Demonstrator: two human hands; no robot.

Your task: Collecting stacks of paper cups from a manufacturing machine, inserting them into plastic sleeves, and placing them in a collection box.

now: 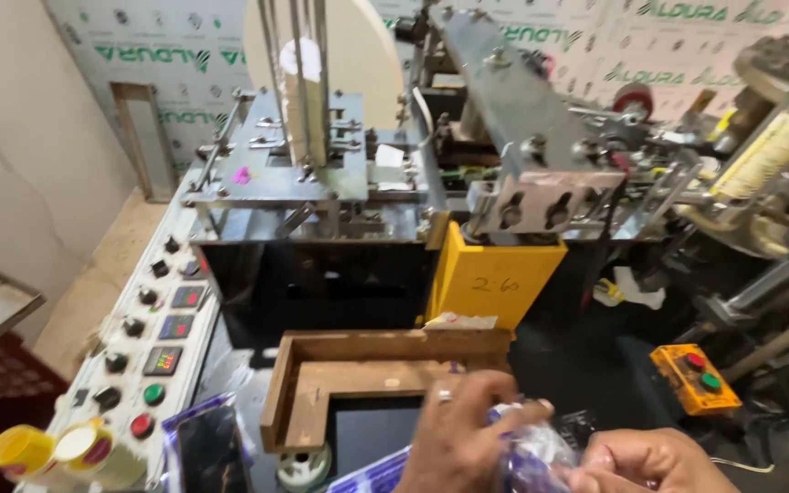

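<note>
Down low, close to me, my left hand [457, 436] and my right hand [643, 461] meet over a crinkly clear bag [527, 455] with purple on it. Both hands pinch the bag, which sits between them at the bottom of the view. It is blurry there, so I think the fingers are pressed on the plastic, but I can't see each one.

Just past my hands is a wooden frame [358, 370]. To the left is a white panel [143, 342] with knobs and small screens. Near its corner stands a yellow cup [18, 449]. To the right is an orange box [694, 376] with a red and a green button.

Farther back is a yellow box [493, 278]. Behind it stands the big metal machine [413, 164].
</note>
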